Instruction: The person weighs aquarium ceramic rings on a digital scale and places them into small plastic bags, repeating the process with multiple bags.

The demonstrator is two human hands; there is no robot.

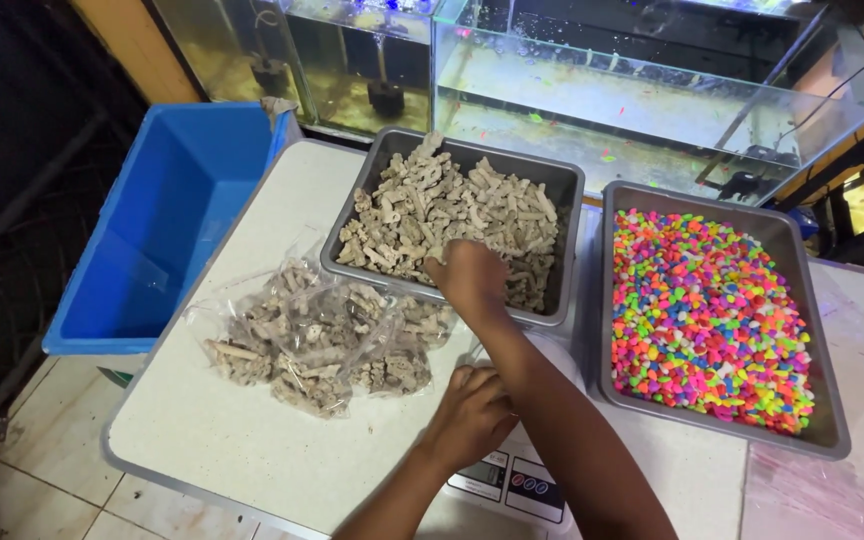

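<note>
While head view looks down: right hand [469, 277] reaches forward into grey tray [564, 190], fingers curled on coral rubble [442, 205] at near edge, grip contents hidden. Left hand [470, 412] nearer body, cupped over something on scale [507, 487], unclear whether gripping. Filled bags [317, 335] lie left of both hands.

Head view, looking down on a white table [252, 440]. The right hand [467, 275] reached into a grey tray [567, 190] heaped with pale, branching coral rubble [452, 205], its fingers among the pieces. The left hand [472, 415] rested on a white digital scale [507, 485] near the table's front edge. Clear bags of the same rubble [317, 340] lay just beside the tray. A second grey tray [817, 340] held multicoloured gravel [707, 305]. A blue bin [167, 220] stood at left; glass aquariums [632, 90] lined the back.
</note>
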